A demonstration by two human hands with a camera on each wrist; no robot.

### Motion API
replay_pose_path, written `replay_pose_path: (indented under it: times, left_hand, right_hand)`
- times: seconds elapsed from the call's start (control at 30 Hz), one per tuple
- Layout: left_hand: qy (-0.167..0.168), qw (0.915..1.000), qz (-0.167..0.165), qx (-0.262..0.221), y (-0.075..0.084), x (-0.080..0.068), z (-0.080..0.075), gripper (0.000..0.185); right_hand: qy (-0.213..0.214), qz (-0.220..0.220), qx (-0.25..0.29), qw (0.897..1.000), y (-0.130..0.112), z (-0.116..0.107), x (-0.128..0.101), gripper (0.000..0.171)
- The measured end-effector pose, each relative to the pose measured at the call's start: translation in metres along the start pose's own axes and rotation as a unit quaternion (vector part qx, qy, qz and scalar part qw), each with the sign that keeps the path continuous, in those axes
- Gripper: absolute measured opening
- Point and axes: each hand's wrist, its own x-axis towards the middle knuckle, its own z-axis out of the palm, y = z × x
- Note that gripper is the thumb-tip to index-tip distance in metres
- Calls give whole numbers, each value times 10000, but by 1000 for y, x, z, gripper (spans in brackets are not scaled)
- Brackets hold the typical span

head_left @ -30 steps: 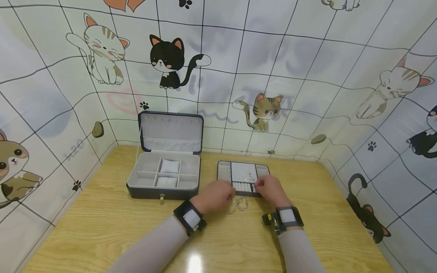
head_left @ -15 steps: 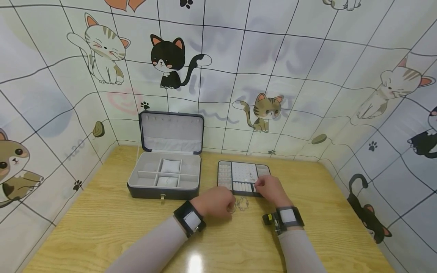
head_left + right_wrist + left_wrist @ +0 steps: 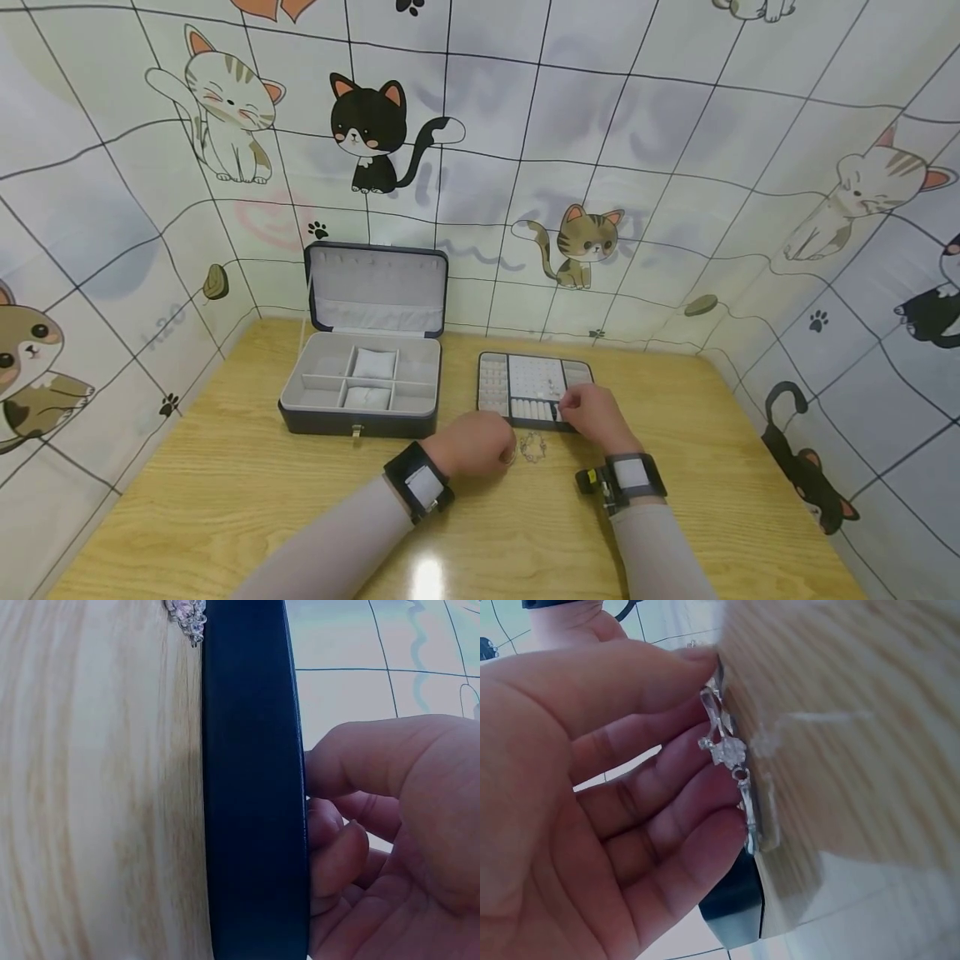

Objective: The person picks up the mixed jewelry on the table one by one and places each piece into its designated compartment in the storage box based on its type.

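My left fingers (image 3: 667,787) curl round a silver chain (image 3: 731,761), pressing it against the wooden table (image 3: 225,492). My right hand (image 3: 592,417) rests on the dark tray's (image 3: 534,387) front edge, fingers curled, thumb to forefinger; whether they pinch anything I cannot tell. More jewellery (image 3: 534,448) lies on the table between my hands.

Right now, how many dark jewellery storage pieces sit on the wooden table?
2: the open dark hinged jewellery box at left with its lid up, and the flat dark insert tray to its right, partly hidden by the right hand.
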Motion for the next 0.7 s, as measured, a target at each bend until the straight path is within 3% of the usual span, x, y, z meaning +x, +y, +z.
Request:
replay_pose_path:
  times: [0.33, 0.7]
  left_hand:
    - [99, 9994, -110, 325, 7, 0, 2, 36]
    - [80, 9996, -3, 284, 7, 1, 3, 39]
  right_hand:
    - [81, -94, -21, 9999, 0, 2, 0, 8]
    - [38, -12, 27, 10000, 2, 2, 2, 7]
